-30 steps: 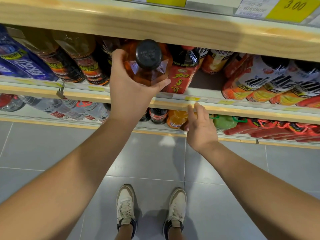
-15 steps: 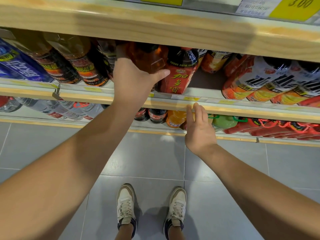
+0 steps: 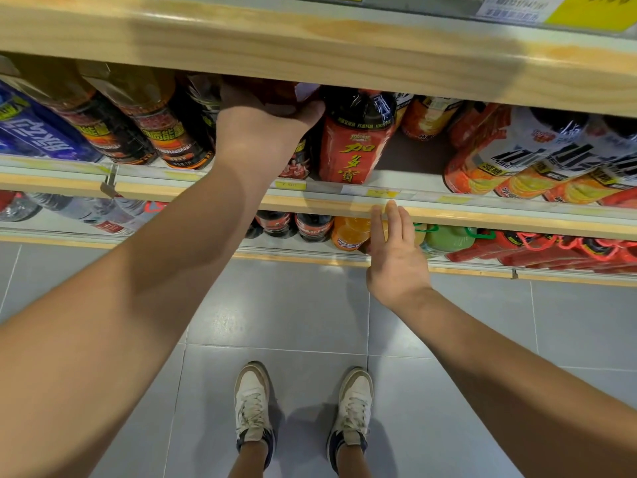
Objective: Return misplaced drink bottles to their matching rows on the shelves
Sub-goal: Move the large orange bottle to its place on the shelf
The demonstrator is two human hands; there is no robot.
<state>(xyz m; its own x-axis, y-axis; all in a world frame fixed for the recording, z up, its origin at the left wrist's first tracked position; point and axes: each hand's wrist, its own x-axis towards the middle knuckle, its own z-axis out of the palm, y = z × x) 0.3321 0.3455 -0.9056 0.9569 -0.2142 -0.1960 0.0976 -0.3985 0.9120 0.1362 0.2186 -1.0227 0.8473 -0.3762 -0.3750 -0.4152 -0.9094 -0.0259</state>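
Note:
My left hand (image 3: 262, 132) reaches into the middle shelf and grips an amber drink bottle (image 3: 275, 94), whose top is hidden under the upper shelf board. The bottle sits just left of a red-labelled bottle (image 3: 355, 146) with gold characters. My right hand (image 3: 396, 257) is lower, fingers straight, its fingertips touching the wooden front edge of the middle shelf (image 3: 448, 215). It holds nothing.
Dark bottles with orange labels (image 3: 151, 132) and a blue bottle (image 3: 31, 129) stand to the left. White-and-orange bottles (image 3: 517, 160) fill the right. The lower shelf holds clear, cola, orange, green and red bottles (image 3: 348, 232). A gap (image 3: 413, 153) lies right of the red bottle.
My left hand has pushed the amber bottle from in front of the shelf deeper in, so its black cap is now hidden under the upper board. My right hand has stayed on the shelf edge.

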